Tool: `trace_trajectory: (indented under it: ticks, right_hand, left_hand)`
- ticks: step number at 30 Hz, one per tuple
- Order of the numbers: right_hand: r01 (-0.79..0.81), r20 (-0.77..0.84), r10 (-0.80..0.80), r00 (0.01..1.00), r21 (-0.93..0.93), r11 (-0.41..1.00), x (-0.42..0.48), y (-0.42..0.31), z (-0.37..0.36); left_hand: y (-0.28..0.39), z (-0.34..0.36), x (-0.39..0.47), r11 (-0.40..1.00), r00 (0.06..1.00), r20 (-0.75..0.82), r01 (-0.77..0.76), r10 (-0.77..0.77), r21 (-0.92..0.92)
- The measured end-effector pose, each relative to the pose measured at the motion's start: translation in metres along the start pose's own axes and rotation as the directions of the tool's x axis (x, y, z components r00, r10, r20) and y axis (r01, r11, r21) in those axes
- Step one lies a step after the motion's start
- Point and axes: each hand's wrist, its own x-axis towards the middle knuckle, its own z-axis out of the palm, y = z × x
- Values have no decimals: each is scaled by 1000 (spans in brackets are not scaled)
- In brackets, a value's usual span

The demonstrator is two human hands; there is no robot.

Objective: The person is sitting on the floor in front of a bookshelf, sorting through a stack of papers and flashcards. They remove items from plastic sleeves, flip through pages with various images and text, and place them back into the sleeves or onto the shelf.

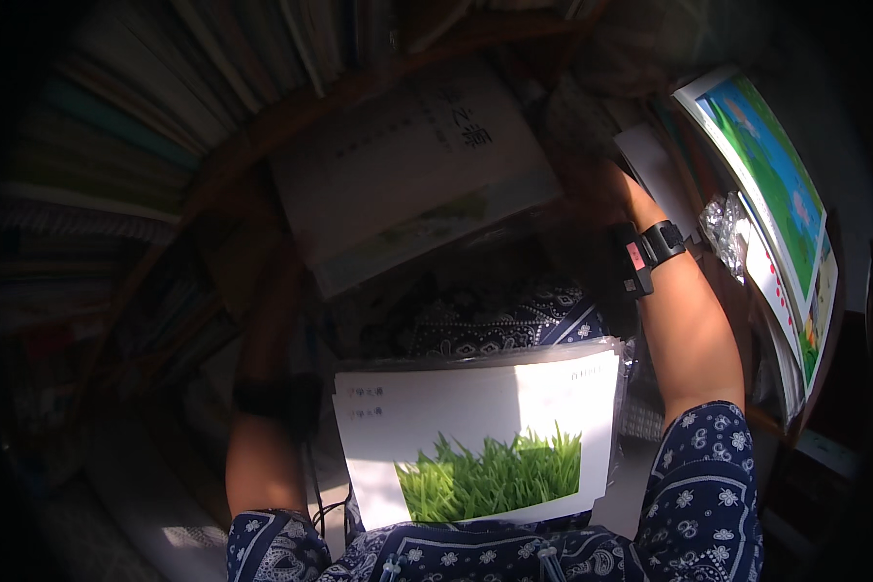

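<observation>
In deep shadow ahead of me, a printed paper cover (422, 167) with writing and a landscape picture is held tilted between both hands. My left hand (287, 244) is at its left edge, very dark, its fingers barely visible. At the right edge is my right hand (586, 182), also dim, with the finger details hidden. On my lap lies a stack of white printed sheets (473, 407), the top one showing green grass, with clear plastic around its edges. Sunlight falls across its right part. Both wrists wear dark straps; the right one carries a black device (629, 262).
Rows of books (167, 94) fill the wooden shelf (262, 120) at the upper left, and more stand lower left. To the right, colourful picture sheets (771, 182) lean in a pile beside crumpled clear plastic (725, 229). Black cables (324, 509) hang near my left elbow.
</observation>
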Motion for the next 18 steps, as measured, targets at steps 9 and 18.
trace_trajectory:
  ticks: [9,18]
  right_hand:
    - [-492,263,560,785,815,306,13,-71,-16]
    - [-474,234,601,764,836,277,-62,-116,-39]
  left_hand:
    - [7,-20,-26,972,973,74,-212,220,-105]
    - [43,-27,-141,948,964,45,-247,261,-200]
